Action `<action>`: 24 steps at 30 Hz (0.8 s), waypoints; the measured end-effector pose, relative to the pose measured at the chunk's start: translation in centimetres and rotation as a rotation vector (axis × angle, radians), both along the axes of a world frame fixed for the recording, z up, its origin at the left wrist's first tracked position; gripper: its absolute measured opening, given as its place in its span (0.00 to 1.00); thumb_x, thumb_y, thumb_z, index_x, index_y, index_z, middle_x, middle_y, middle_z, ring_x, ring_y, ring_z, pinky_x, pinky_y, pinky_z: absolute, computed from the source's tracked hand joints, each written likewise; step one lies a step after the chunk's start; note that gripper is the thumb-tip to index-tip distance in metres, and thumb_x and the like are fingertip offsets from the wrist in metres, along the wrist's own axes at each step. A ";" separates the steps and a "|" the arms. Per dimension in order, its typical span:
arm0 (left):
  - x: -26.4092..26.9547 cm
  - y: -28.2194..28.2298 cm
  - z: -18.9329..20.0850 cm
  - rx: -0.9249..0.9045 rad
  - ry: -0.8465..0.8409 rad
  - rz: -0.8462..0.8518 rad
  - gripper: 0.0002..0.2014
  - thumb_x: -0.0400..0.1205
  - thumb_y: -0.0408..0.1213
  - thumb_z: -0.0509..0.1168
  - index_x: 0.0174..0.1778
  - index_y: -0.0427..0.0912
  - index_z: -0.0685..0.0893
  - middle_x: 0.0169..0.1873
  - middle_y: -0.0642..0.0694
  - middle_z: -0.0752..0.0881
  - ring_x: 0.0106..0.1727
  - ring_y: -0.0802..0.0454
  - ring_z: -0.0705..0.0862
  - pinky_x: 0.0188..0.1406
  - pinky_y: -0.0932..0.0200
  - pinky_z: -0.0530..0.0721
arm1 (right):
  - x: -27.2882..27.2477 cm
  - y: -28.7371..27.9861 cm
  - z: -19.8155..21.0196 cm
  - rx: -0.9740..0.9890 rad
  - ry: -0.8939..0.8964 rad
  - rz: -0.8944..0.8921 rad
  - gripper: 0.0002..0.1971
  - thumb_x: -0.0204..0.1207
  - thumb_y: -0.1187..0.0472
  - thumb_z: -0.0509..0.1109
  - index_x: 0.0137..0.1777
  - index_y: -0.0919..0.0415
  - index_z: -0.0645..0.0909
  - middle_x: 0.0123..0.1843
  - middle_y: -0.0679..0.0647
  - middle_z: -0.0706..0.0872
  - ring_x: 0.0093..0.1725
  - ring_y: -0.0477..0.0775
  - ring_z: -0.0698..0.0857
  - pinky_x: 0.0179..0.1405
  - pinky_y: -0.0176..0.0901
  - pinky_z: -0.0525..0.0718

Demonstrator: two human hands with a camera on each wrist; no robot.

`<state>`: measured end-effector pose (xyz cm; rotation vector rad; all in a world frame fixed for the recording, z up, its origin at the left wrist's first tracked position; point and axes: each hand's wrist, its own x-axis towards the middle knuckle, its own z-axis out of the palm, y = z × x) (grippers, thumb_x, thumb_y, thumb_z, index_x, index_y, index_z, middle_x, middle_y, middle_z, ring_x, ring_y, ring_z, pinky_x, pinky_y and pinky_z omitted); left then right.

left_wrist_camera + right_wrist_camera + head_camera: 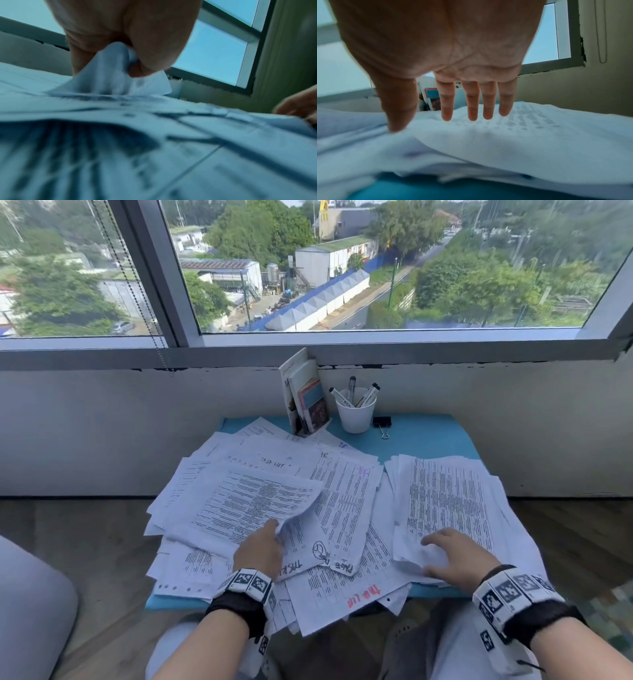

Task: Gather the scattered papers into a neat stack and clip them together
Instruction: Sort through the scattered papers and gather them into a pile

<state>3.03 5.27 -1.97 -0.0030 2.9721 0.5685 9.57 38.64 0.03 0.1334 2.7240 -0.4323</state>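
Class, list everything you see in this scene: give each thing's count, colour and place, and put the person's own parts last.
Loose papers: many, white with print, scattered over the table's left and middle.
Paper stack: one rough pile, white, on the table's right.
Table: one, blue, under the window.
Binder clip: one, black, right of the cup.
Cup: one, white, at the back, holding three markers.
Booklet holder: one, with booklets, left of the cup.
Window: above the wall.
Left hand: pinches a sheet's corner.
Right hand: fingers straight, on the stack.

Blue table carries scattered papers; white cup; binder clip; booklet stand.
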 end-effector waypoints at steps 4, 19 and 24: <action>1.2 1.4 1.5 0.277 0.386 -0.253 0.21 0.76 0.23 0.57 0.58 0.48 0.83 0.54 0.45 0.88 0.56 0.42 0.85 0.56 0.48 0.80 | -1.3 -4.2 2.3 -0.486 0.210 -0.269 0.24 0.79 0.39 0.56 0.68 0.53 0.76 0.67 0.53 0.81 0.63 0.55 0.80 0.67 0.51 0.76; 3.9 1.1 -2.0 0.085 0.392 -0.892 0.21 0.70 0.31 0.51 0.45 0.58 0.84 0.56 0.54 0.87 0.63 0.47 0.84 0.61 0.39 0.80 | -1.1 -7.1 0.4 -1.267 -0.161 -0.712 0.23 0.77 0.39 0.62 0.61 0.56 0.79 0.51 0.63 0.89 0.42 0.64 0.89 0.38 0.54 0.89; 3.2 0.5 -1.8 0.125 0.166 -0.722 0.25 0.77 0.58 0.61 0.72 0.62 0.70 0.79 0.54 0.63 0.81 0.56 0.55 0.82 0.46 0.49 | -1.6 -7.9 -0.5 -0.743 0.078 -0.628 0.33 0.73 0.71 0.67 0.74 0.56 0.58 0.53 0.61 0.79 0.40 0.63 0.83 0.39 0.55 0.82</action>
